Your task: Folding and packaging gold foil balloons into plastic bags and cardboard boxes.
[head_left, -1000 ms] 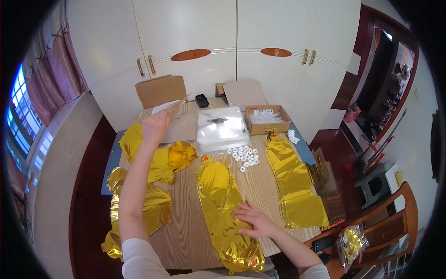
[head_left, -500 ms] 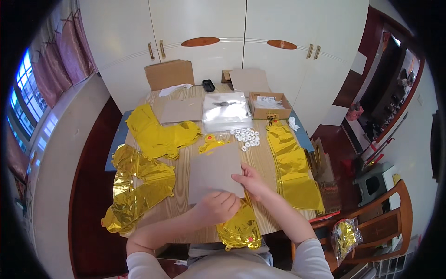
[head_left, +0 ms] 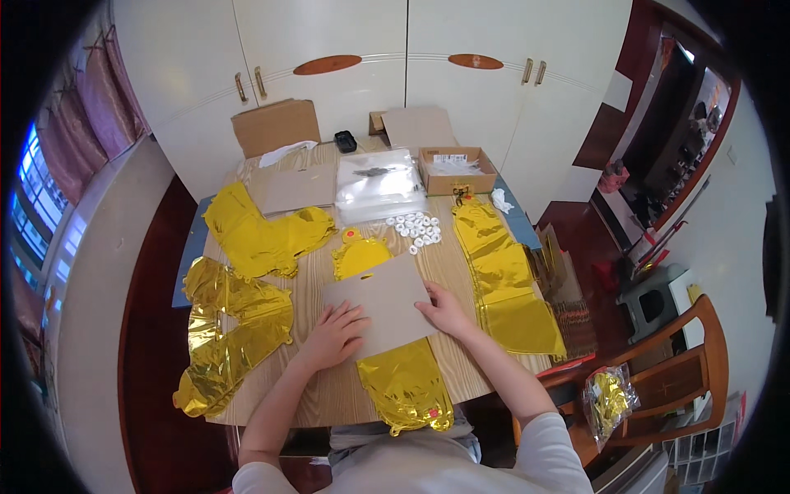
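Note:
A grey-brown cardboard sheet (head_left: 387, 311) lies tilted across a gold foil balloon (head_left: 403, 383) at the near middle of the wooden table. The balloon's far end sticks out beyond the sheet, and its near end hangs toward my lap; its middle is hidden. Fingers spread, my left hand (head_left: 333, 336) rests flat on the sheet's left part. At the sheet's right edge, my right hand (head_left: 445, 311) grips it, with the thumb on top. Several flat gold foil balloons flank the sheet: a boot-shaped one (head_left: 259, 235) and a crinkled one (head_left: 239, 329) at left, a long one (head_left: 502, 276) at right.
Beyond the sheet are several white rings (head_left: 418, 228), a stack of clear plastic bags (head_left: 380, 198), an open cardboard box (head_left: 457, 179) and a black tray (head_left: 346, 142). A wooden chair (head_left: 699, 370) at right holds a bagged gold item (head_left: 611, 399). White cabinets (head_left: 329, 33) stand behind.
The cardboard sheet has come nearer and turned, showing more of the balloon's far end. My left hand has gone from a closed pose near its lower edge to lying flat on its left side.

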{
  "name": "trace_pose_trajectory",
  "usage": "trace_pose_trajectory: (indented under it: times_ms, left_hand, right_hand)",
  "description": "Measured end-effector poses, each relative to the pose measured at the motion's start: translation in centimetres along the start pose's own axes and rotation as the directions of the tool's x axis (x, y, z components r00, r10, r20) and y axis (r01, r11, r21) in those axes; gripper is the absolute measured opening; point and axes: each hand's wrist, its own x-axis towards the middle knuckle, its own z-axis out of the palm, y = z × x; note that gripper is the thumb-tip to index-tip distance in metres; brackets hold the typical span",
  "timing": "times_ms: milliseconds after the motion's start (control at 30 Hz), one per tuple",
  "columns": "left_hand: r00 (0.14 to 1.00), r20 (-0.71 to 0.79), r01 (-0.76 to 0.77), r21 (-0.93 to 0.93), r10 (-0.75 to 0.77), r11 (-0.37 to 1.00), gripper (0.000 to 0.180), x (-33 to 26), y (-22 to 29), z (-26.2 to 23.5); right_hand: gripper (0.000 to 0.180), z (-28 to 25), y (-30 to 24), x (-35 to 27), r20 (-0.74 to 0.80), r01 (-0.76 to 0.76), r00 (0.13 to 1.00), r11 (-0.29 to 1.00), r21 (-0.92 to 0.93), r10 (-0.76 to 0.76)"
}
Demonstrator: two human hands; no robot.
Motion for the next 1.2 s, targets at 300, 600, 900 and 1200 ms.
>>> trace_pose_trajectory:
  times_ms: [300, 600, 900, 1200]
  left_hand:
    - [0.999, -0.049, -0.014, 0.050, 0.016, 0.999, 0.045, -0.3, 0.1, 0.1]
    - [0.998, -0.032, -0.042, 0.096, 0.046, 0.994, 0.045, -0.2, -0.1, 0.4]
    - [0.998, -0.005, -0.059, 0.107, 0.060, 0.993, 0.040, -0.2, 0.0, 0.3]
    - [0.998, -0.013, -0.058, 0.112, 0.060, 0.992, 0.037, -0.1, 0.4, 0.0]
  right_hand:
    - [0.045, -0.2, -1.9, -2.1, 0.102, 0.487, 0.843, 0.671, -0.559, -0.528]
    - [0.026, 0.1, -0.2, -2.3, 0.388, 0.571, 0.821, 0.607, -0.553, -0.419]
    - [0.034, 0.0, 0.0, -2.3, 0.401, 0.572, 0.819, 0.630, -0.525, -0.410]
    - [0.100, -3.9, -5.1, -12.2, 0.761, 0.693, 0.644, 0.480, -0.538, -0.076]
